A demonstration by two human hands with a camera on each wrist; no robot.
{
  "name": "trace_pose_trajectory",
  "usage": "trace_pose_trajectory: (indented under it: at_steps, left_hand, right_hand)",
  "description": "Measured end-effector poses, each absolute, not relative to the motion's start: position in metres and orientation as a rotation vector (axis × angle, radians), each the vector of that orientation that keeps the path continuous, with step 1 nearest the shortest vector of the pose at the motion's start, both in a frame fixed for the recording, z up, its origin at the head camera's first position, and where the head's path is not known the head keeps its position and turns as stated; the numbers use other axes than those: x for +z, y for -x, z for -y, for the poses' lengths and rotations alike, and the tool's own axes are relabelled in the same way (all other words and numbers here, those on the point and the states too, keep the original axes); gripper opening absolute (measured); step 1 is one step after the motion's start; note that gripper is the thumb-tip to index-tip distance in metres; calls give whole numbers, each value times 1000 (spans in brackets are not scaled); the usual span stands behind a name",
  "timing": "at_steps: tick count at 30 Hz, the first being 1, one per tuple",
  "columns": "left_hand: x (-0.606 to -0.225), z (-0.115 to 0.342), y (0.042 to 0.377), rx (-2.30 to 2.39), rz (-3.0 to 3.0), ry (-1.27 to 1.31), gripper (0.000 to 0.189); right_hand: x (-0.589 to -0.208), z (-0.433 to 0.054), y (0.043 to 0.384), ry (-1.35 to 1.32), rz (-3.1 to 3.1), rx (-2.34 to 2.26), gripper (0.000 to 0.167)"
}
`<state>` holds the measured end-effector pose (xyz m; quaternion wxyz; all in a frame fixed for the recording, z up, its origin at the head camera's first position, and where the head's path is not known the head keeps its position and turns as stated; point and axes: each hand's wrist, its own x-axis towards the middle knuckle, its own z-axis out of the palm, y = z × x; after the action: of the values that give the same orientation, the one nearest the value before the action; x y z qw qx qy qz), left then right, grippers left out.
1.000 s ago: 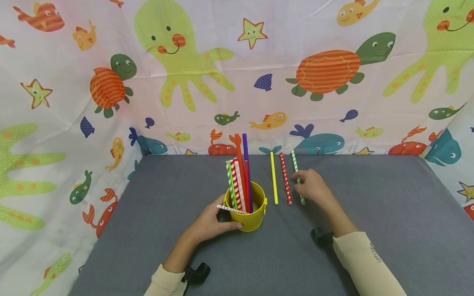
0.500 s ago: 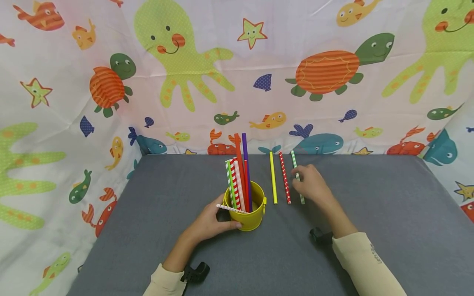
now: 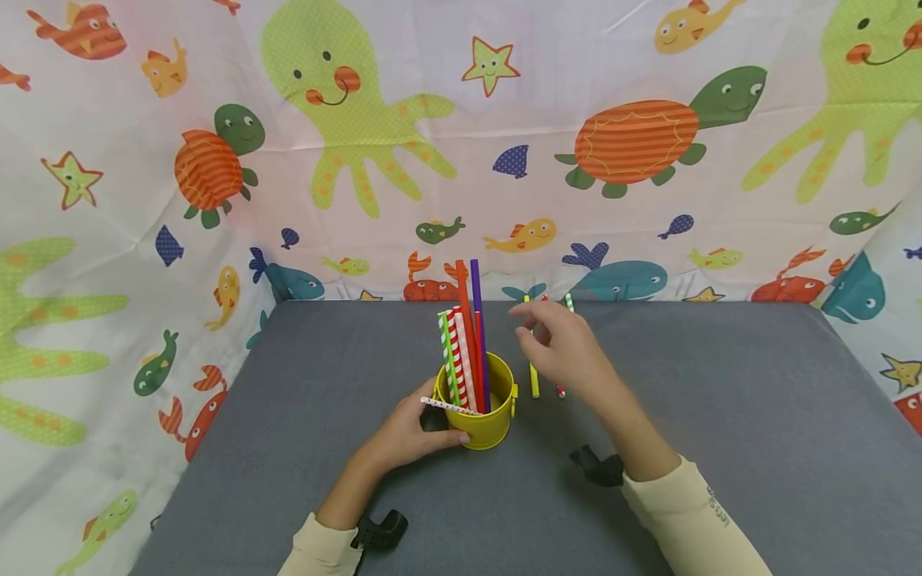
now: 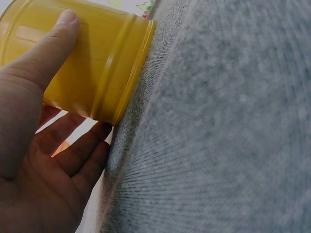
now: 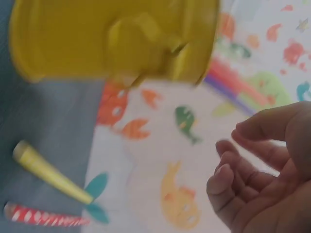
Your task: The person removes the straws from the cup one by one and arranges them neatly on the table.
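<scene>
A small yellow metal bucket (image 3: 491, 432) stands on the table, filled with upright paper straws, among them an orange one (image 3: 463, 288) and a purple one (image 3: 477, 288). A short dotted white straw (image 3: 445, 406) leans out over its rim. My left hand (image 3: 406, 436) grips the bucket's left side; in the left wrist view the thumb (image 4: 56, 43) lies along its wall. My right hand (image 3: 565, 348) is raised to the right of the bucket, fingers loosely bent and holding nothing. It partly covers a yellow straw (image 3: 535, 384), a red dotted straw (image 3: 561, 391) and a green striped straw (image 3: 569, 302).
A grey cloth (image 3: 324, 360) covers the table. Behind it and at the sides hangs a white curtain (image 3: 432, 32) printed with sea animals. Black camera mounts (image 3: 385, 530) sit on both wrists.
My right hand has left the green striped straw and moved left, over the loose straws toward the bucket. The left hand and bucket have stayed in place.
</scene>
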<state>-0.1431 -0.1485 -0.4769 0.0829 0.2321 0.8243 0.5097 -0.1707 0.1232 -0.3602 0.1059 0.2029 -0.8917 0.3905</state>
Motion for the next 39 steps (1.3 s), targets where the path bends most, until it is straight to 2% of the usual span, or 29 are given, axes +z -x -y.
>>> trace_pose_trajectory:
  at_steps: [5,9,17,28,39]
  left_hand:
    - [-477,149,143,1536,-2450,-726,89]
    - [-476,148,144,1538,-2437,-755,88]
    - [-476,148,144,1545,-2432,-779,88]
    - [-479,150,145,1543,-2431,-757,89]
    - [-477,150,144,1524,-2455,-768,91]
  right_hand:
    - [-350,-103,167,-868,2528,1190,37]
    - [-349,-90,168,-971,2538,1165,47]
    - [-355,-80,166,-951,2597,1079,53]
    - [-358,-76,150,-1028,2499,1276,48]
    - [-369,-71,141,-1061,2526,1377,67]
